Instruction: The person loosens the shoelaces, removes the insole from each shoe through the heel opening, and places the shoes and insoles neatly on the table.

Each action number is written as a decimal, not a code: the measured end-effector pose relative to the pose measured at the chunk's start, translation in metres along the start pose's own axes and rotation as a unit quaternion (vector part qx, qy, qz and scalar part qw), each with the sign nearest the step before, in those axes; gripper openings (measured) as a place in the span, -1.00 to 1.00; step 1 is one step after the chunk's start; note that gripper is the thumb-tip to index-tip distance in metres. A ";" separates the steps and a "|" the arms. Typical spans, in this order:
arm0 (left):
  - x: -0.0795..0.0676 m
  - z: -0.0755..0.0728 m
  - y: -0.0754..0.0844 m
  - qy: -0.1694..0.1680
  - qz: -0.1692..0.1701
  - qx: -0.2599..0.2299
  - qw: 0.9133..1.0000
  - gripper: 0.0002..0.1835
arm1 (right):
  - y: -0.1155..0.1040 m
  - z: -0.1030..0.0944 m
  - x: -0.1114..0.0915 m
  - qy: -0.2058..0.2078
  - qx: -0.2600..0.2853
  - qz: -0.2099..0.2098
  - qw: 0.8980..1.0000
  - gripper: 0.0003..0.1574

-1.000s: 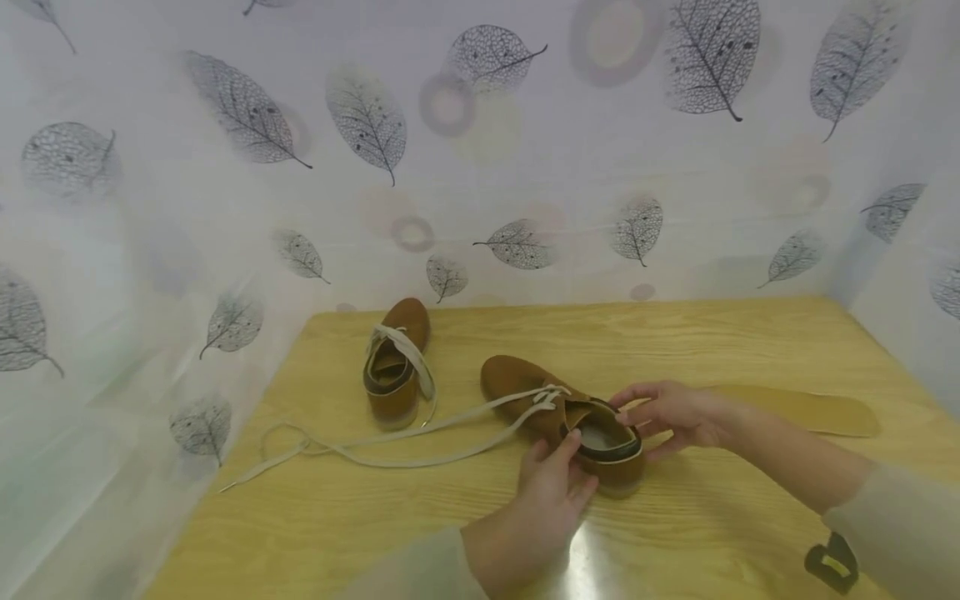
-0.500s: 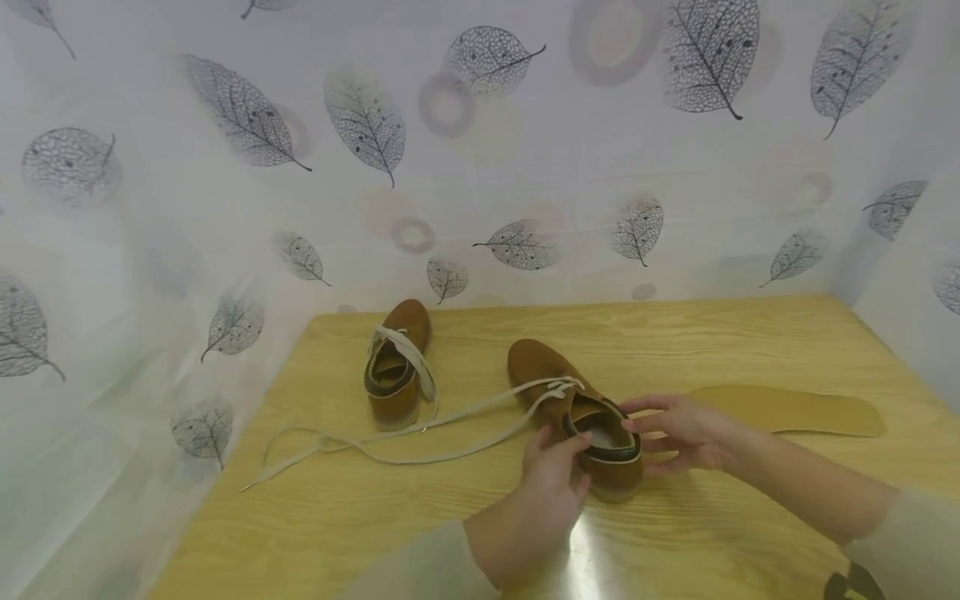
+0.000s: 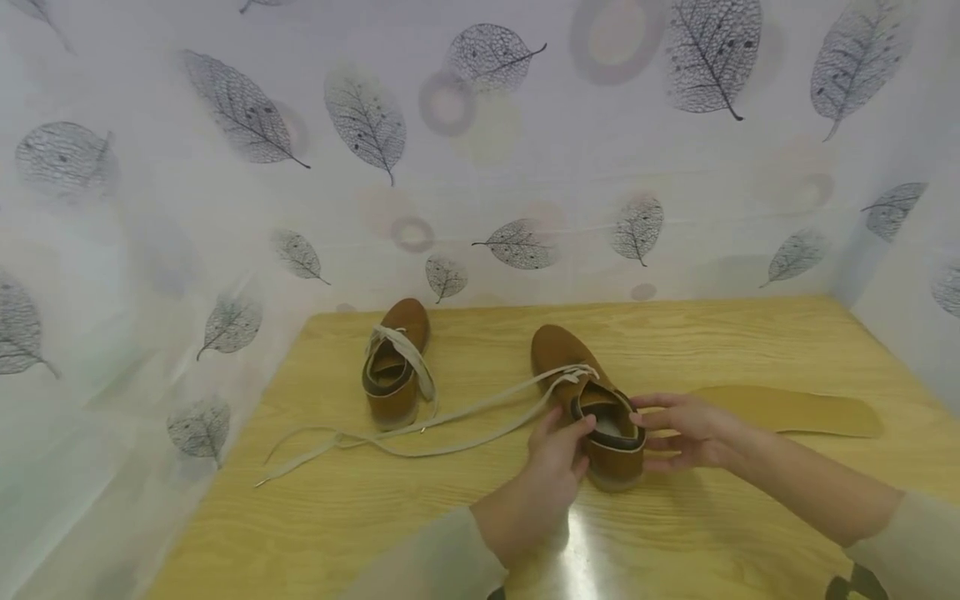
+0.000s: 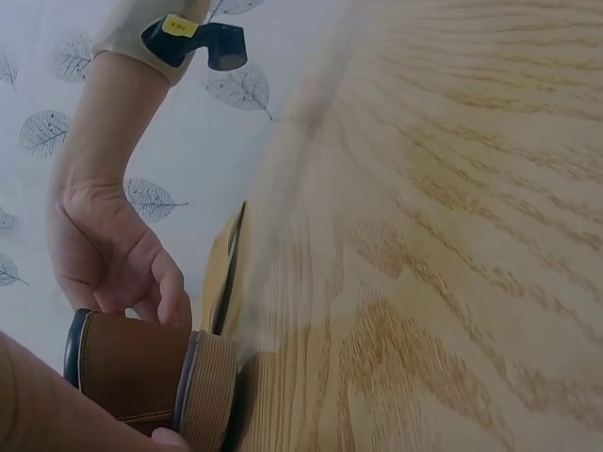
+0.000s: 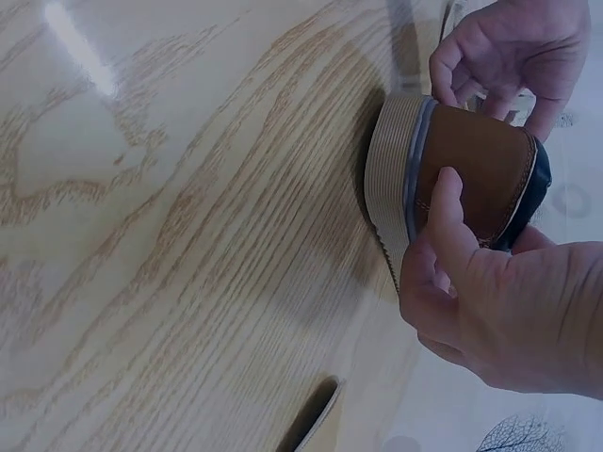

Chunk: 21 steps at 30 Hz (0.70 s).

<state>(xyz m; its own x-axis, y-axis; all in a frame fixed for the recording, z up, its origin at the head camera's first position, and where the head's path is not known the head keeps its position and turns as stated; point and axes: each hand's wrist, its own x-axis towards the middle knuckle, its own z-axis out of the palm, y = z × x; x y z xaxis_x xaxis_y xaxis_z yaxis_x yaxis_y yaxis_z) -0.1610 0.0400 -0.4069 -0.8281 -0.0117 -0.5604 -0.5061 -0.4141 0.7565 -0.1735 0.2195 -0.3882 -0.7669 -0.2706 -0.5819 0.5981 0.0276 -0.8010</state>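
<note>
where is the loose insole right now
In the head view, the insole lies on the right side of the table, just beyond the right hand and forearm, right of the handled shoe.

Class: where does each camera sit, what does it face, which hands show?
Head: on the head, facing forward and down at the held shoe; left hand, right hand.
Left wrist: on that wrist, facing the heel; right hand, part of left.
Right wrist: on that wrist, facing the heel; both hands.
Wrist views share heel and insole.

Wood-grain tabletop [image 3: 375, 517], white leaf-print sheet [image 3: 540, 167] behind, second brown shoe [image 3: 392, 400] at left, tan insole [image 3: 802, 411] at right
</note>
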 end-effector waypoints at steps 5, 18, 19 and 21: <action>0.005 0.004 -0.001 -0.004 0.013 0.015 1.000 -0.22 | 0.000 -0.004 0.002 0.003 0.038 0.010 0.999 -0.30; 0.020 0.020 -0.009 0.007 0.056 0.040 0.998 -0.40 | 0.001 -0.018 0.003 0.009 0.052 0.003 0.999 -0.12; 0.019 0.021 -0.009 0.006 0.058 0.042 0.997 -0.39 | 0.001 -0.019 0.003 0.010 0.052 0.002 0.999 -0.12; 0.018 0.022 -0.008 0.001 0.058 0.049 0.997 -0.35 | 0.001 -0.019 0.002 0.010 0.053 0.001 0.999 -0.11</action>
<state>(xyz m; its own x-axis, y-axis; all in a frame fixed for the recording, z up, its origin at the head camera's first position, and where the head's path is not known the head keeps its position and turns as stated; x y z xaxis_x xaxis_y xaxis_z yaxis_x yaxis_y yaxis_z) -0.1768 0.0631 -0.4154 -0.8819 -0.0570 -0.4680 -0.4282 -0.3189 0.8456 -0.1786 0.2368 -0.3933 -0.7700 -0.2510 -0.5867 0.6194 -0.0734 -0.7816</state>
